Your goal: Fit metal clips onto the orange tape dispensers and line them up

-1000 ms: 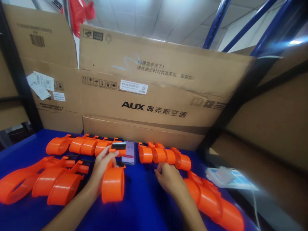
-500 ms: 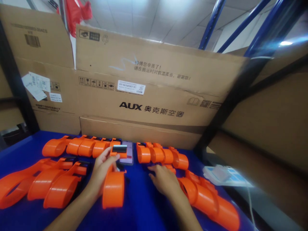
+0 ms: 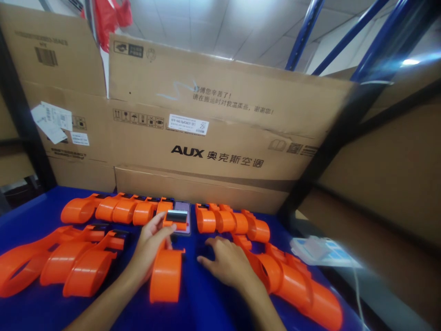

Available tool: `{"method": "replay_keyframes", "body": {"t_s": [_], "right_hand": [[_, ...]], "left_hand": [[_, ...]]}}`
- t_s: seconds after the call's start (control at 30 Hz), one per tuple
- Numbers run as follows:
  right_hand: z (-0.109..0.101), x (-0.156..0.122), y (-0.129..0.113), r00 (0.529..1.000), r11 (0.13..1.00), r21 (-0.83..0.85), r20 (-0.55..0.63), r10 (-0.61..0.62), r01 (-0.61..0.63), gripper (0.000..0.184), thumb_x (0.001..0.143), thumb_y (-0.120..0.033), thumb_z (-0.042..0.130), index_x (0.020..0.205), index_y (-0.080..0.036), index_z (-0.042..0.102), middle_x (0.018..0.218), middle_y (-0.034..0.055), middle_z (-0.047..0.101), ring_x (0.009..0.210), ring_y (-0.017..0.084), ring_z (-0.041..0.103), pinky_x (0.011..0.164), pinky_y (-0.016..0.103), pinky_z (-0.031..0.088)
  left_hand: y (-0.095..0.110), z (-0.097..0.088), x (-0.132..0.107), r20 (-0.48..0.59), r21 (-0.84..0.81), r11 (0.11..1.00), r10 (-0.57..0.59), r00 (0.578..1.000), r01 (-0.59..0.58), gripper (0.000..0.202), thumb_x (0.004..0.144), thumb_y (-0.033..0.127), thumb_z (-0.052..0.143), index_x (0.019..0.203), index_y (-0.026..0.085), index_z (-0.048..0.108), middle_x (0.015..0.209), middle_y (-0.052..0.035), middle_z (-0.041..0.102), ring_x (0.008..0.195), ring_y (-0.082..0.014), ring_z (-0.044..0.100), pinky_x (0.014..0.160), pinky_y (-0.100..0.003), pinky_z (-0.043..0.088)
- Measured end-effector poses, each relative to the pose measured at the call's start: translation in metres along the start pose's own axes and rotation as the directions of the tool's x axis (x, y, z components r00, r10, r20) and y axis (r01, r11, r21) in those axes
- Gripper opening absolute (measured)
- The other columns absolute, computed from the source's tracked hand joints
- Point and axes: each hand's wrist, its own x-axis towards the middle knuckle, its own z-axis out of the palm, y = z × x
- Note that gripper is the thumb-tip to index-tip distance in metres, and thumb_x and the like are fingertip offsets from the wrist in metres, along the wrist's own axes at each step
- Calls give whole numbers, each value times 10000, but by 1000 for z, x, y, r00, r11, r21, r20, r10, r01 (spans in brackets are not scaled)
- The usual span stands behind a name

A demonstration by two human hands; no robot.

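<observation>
Hands come first, close to the camera, over a blue table (image 3: 206,312). The left hand (image 3: 149,250) is curled around the thin neck of an orange tape holder (image 3: 166,276), with the thumb up by its black tip. This tape holder rests on the table in the middle, with its round end toward the person and its tip pointing away.

Just right of the tape holder, the right hand (image 3: 223,266) lies palm down on the table. Its fingers are loose and a little apart. They point at the tape holder but do not touch it, and the hand holds nothing.

Left of the tape holder sits the near left row (image 3: 69,264) of more orange holders, side by side. Right of the tape holder, past the right hand, the near right row (image 3: 296,287) runs along the table.

Just behind the tape holder's tip lies a phone (image 3: 182,205), partly hidden by it. Behind and left of the tape holder is the back left row (image 3: 113,210). Behind and right of it is the back right row (image 3: 227,221). Far to the right of the tape holder sits a white and blue thing (image 3: 320,250), too blurry to name.

Well behind the tape holder stands a big brown cardboard box (image 3: 220,138) with "AUX" on it. High above and left of the tape holder hangs a red bag (image 3: 110,16).
</observation>
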Motion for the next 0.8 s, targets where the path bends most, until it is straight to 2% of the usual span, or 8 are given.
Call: {"method": "replay_keyframes", "body": {"t_s": [0.17, 0.3, 0.4, 0.5, 0.6, 0.63, 0.7, 0.8], "right_hand": [[3, -2, -5, 997, 1000, 19, 71, -15, 13, 396, 801, -464, 687, 1108, -218, 649, 1159, 117, 676, 984, 294, 667, 778, 345, 440], [4, -2, -8, 996, 975, 204, 3, -87, 85, 375, 760, -359, 736, 1090, -229, 616, 1037, 70, 705, 886, 254, 676, 718, 312, 447], [7, 0, -10, 986, 858, 486, -70, -150, 165, 345, 808, -271, 689, 1130, -229, 573, 860, 15, 701, 721, 180, 658, 654, 270, 464], [10, 3, -15, 974, 620, 751, -174, -143, 225, 359, 828, -277, 687, 1146, -232, 526, 776, -25, 639, 615, 133, 612, 546, 220, 462], [11, 3, -20, 973, 409, 885, -227, -40, 223, 348, 842, -375, 704, 1098, -238, 513, 681, -70, 549, 466, 88, 499, 414, 180, 389], [10, 3, -21, 973, 380, 900, -228, -11, 215, 336, 848, -409, 702, 1073, -230, 528, 641, -81, 523, 425, 77, 452, 387, 175, 358], [9, 3, -23, 971, 378, 901, -240, 22, 214, 311, 859, -460, 688, 997, -201, 585, 580, -77, 504, 405, 75, 425, 378, 180, 340], [8, 3, -24, 949, 436, 860, -312, 38, 265, 349, 898, -507, 626, 874, -161, 656, 586, -20, 574, 486, 116, 525, 447, 212, 425]], "left_hand": [[-2, 1, -2, 55, 13, 1000, -12, 998, 12, 609, 726, 365, 774, 1251, 142, 563, 504, 67, 563, 420, -99, 492, 451, -192, 384], [-5, 2, -3, 91, 12, 1000, 18, 996, -19, 533, 744, 353, 763, 1201, 146, 581, 577, 50, 610, 429, -90, 502, 453, -195, 407], [-6, 3, -3, 89, -12, 1000, 15, 996, -14, 527, 749, 353, 761, 1193, 146, 567, 619, 42, 630, 425, -86, 513, 450, -196, 411], [-7, 3, -3, 87, -31, 1000, 7, 996, -4, 562, 749, 357, 767, 1222, 152, 544, 674, 29, 653, 416, -78, 510, 438, -195, 402], [-10, 4, -2, 111, -34, 999, 19, 994, -16, 526, 765, 362, 757, 1206, 160, 551, 732, 15, 665, 425, -70, 507, 440, -195, 409], [-12, 3, -2, 118, -30, 999, 29, 993, -25, 514, 772, 366, 753, 1199, 162, 554, 733, 16, 660, 430, -72, 509, 444, -197, 416], [-15, 3, -1, 127, -15, 999, 46, 991, -44, 512, 782, 380, 744, 1207, 170, 551, 718, 24, 642, 440, -81, 516, 447, -204, 429], [-19, 2, -1, 140, 24, 998, 62, 988, -66, 523, 794, 398, 735, 1228, 177, 545, 729, 21, 634, 451, -89, 529, 451, -210, 441]]}}
